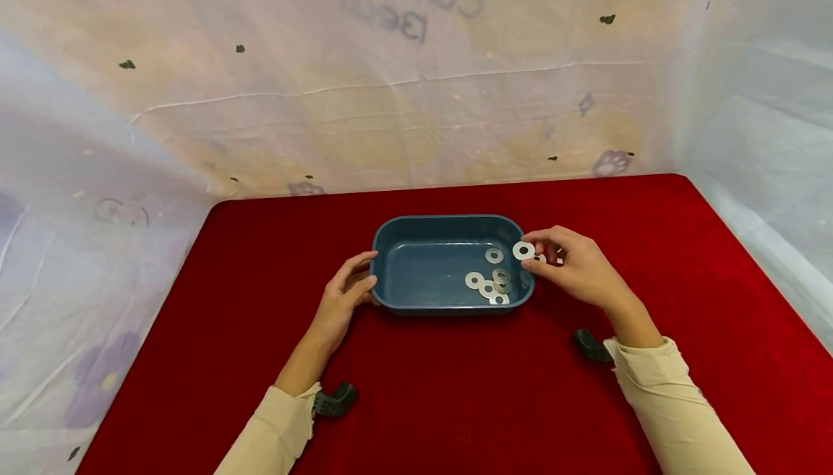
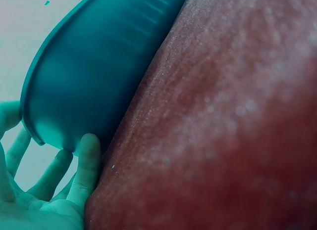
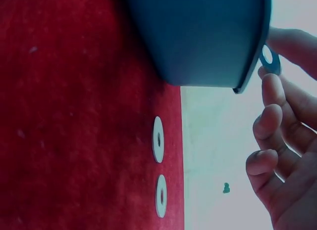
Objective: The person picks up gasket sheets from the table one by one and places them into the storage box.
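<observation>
A blue oblong basin (image 1: 416, 310) sits on the red cloth, with several flat metal washers (image 1: 474, 280) lying in its right part. My left hand (image 1: 341, 294) rests against the basin's left end. In the left wrist view its spread, mostly straight fingers (image 2: 89, 161) touch the outer wall and rim. My right hand (image 1: 575, 265) pinches one washer (image 1: 523, 251) between thumb and index finger, at the basin's right rim. The right wrist view shows this pinched washer (image 3: 270, 60) beside the rim, the other fingers loosely bent.
Two more washers, one nearer the basin (image 3: 158, 140) and one farther off (image 3: 161, 196), lie flat on the red cloth (image 1: 455, 388) outside the basin, partly hidden by my right hand in the head view. Printed sheeting (image 1: 416, 113) stands behind and along both sides.
</observation>
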The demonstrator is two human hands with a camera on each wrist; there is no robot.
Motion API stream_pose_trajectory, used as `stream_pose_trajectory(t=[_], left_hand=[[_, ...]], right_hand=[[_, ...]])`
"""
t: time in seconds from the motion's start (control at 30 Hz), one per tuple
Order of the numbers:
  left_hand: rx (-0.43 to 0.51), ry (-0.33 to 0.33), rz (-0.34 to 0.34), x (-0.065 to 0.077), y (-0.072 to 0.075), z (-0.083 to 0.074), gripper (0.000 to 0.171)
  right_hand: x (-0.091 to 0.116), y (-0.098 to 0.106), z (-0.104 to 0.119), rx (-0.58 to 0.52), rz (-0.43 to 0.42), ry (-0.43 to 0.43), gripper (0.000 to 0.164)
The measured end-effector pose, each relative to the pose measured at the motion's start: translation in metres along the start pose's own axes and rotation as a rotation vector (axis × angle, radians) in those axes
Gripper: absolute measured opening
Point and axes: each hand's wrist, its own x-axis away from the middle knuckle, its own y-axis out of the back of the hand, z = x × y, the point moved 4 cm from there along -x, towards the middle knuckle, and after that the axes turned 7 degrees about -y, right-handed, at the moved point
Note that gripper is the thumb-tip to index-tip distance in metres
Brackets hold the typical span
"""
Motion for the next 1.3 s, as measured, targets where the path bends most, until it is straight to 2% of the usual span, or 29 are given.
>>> stream_pose_trajectory(t=[0.37,0.9,1.1,1.3], left_hand=[[-0.001,-0.003,0.007,0.000,0.000,0.000,0.048],[0.001,-0.007,0.004,-0.002,-0.002,-0.002,0.046],[0.003,-0.003,-0.002,-0.003,-0.002,-0.002,0.046],[0.006,0.003,-0.005,-0.001,-0.001,-0.001,0.046]], right_hand=[[-0.003,-0.008,-0.004,0.025,0.023,-0.024,0.033],[-0.004,0.001,-0.008,0.027,0.002,-0.056,0.029],[-0.004,0.012,-0.024,0.042,-0.046,-0.120,0.029],[-0.001,0.018,-0.041,0.061,-0.015,-0.215,0.033]])
